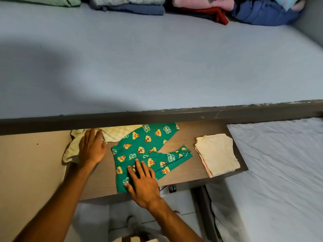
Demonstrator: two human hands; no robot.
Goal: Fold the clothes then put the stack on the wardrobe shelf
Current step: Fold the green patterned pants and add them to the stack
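Green printed trousers (148, 145) lie spread on a brown wooden board (188, 172), legs pointing right. My right hand (143, 182) rests flat on their near waist end, fingers apart. My left hand (92, 147) lies flat, fingers spread, over a pale yellow-green cloth (115, 133) crumpled at the board's far left. A folded cream garment (216, 154) sits at the board's right end, apart from both hands.
Behind the board runs a dark bed frame edge (157, 116) and a grey-blue mattress (157, 58) with piles of folded and loose clothes (201, 7) along its far side. A white-sheeted mattress (279, 172) lies at the right. Floor tiles (97, 222) show below.
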